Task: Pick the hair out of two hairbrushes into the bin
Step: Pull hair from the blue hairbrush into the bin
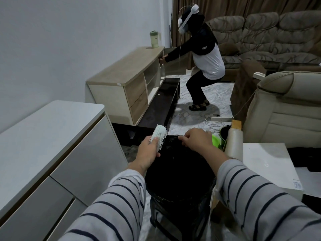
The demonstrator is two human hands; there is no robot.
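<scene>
Mostly dark bin [178,171], contents unreadable, left hand [147,152] grips hairbrush [159,134], right hand [196,139] pinches liner.

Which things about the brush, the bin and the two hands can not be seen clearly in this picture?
- Head view: any hair in the hairbrush; bristles too fine.
- Bin contents; the black liner is too dark.
- Right hand fingertips curl at the far rim; whether they pinch hair or liner is unclear.
- Brush handle; hidden in the left hand.
- No second brush is visible.
</scene>
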